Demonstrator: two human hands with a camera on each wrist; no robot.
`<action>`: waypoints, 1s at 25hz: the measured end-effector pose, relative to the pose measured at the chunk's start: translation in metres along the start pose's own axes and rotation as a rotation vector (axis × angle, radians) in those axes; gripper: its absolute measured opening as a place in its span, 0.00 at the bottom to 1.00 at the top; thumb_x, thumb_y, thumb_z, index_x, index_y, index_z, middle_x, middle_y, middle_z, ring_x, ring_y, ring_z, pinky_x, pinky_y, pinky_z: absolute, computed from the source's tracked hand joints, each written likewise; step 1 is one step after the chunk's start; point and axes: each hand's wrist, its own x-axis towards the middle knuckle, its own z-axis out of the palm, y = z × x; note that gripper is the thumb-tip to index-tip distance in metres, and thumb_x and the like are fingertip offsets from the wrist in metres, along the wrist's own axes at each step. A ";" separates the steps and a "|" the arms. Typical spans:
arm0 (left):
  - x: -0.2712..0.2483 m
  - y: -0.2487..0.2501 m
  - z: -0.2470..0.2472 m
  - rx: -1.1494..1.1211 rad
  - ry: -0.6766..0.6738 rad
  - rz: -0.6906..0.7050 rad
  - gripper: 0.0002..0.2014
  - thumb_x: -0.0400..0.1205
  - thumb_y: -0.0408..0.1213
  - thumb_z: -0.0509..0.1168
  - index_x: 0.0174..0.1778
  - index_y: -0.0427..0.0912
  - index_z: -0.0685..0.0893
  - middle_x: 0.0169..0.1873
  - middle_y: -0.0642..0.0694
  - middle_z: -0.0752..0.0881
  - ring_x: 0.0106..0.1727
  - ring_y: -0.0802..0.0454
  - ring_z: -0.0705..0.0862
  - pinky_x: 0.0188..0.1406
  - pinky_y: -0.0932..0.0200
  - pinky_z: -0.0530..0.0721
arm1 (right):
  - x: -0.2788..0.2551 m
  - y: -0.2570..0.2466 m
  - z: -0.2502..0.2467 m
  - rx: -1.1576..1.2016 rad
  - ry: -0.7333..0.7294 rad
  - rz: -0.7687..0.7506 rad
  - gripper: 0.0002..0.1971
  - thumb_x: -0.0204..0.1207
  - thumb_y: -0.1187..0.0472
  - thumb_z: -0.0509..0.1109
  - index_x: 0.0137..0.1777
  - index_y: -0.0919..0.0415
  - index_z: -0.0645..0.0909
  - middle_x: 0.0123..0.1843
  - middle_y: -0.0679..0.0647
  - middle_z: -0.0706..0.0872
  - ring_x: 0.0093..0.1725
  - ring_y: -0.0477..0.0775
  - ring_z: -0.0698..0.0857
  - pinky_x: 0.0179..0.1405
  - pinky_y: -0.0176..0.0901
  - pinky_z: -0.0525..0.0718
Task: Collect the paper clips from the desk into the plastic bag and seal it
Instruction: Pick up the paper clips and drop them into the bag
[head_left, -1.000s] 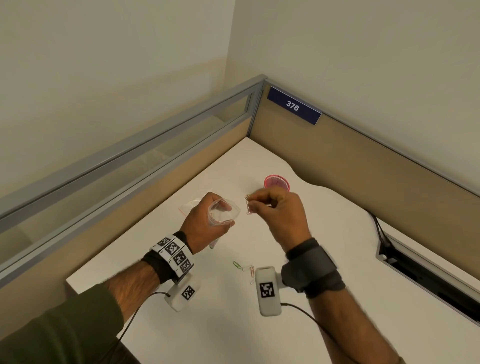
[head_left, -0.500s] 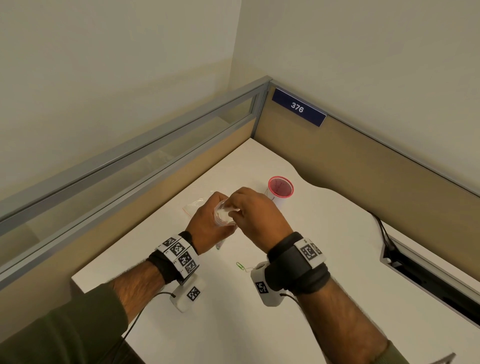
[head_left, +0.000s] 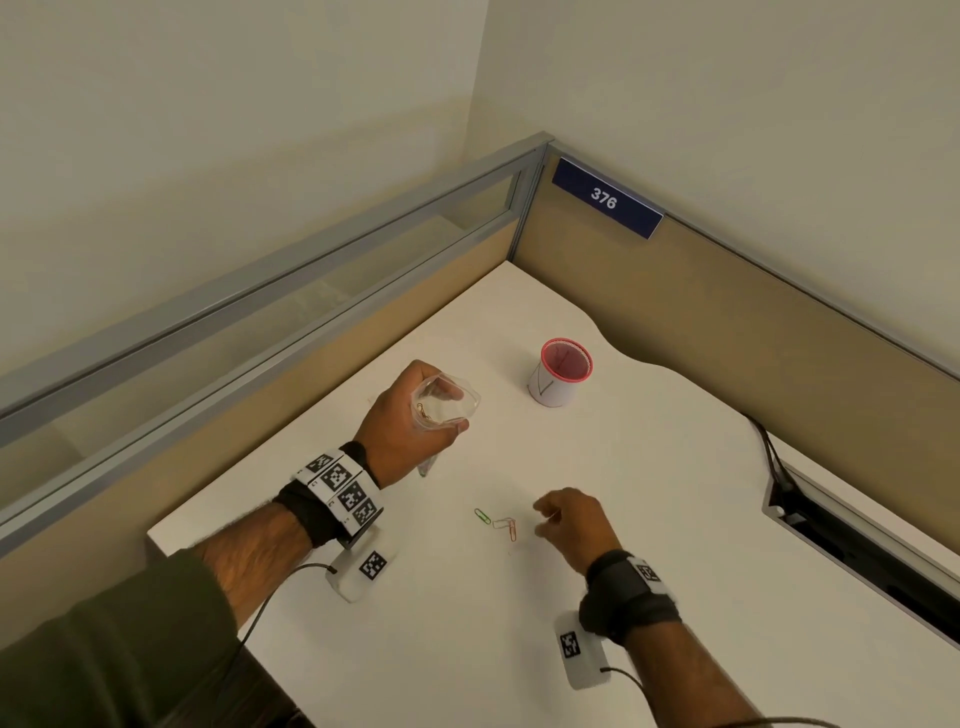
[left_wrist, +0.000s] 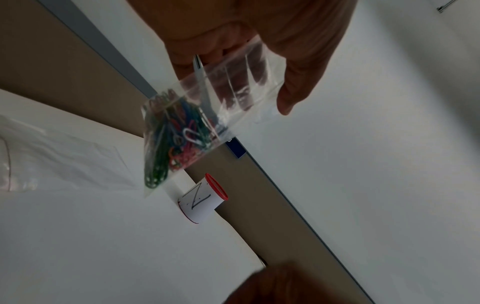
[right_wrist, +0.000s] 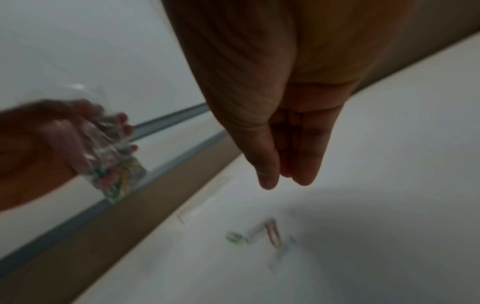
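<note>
White bench (head_left: 519, 623) filled the lower frame. At centre left, the plastic bag (head_left: 447, 402) of paper clips (left_wrist: 176, 139) was gripped, mouth open, by the left hand (head_left: 405, 426). Three loose clips (head_left: 498, 524) lay at centre, just beside the right hand (head_left: 571, 525), held empty with fingers relaxed.

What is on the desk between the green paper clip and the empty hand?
In the head view, a red paper clip and an orange one lie between the green paper clip and the right hand. Beyond them the white desk is bare.
</note>
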 end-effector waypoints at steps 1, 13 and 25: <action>-0.001 0.001 -0.001 0.003 0.002 -0.001 0.20 0.74 0.33 0.79 0.57 0.44 0.79 0.56 0.53 0.86 0.64 0.59 0.84 0.67 0.64 0.79 | -0.002 0.011 0.015 0.007 -0.061 0.042 0.18 0.72 0.61 0.76 0.62 0.56 0.83 0.57 0.53 0.83 0.51 0.50 0.82 0.56 0.37 0.80; -0.001 0.009 0.002 -0.001 0.007 0.015 0.22 0.70 0.42 0.77 0.57 0.42 0.79 0.54 0.57 0.86 0.64 0.57 0.85 0.68 0.59 0.80 | 0.025 -0.021 0.058 -0.019 0.045 0.032 0.09 0.78 0.63 0.65 0.53 0.58 0.85 0.55 0.57 0.87 0.55 0.58 0.85 0.55 0.43 0.81; -0.004 0.006 0.009 0.014 -0.024 -0.014 0.22 0.71 0.40 0.77 0.59 0.42 0.78 0.55 0.54 0.86 0.64 0.59 0.84 0.68 0.59 0.81 | 0.029 -0.036 0.078 -0.137 0.038 -0.113 0.10 0.76 0.61 0.69 0.56 0.59 0.83 0.58 0.56 0.80 0.60 0.61 0.78 0.57 0.49 0.81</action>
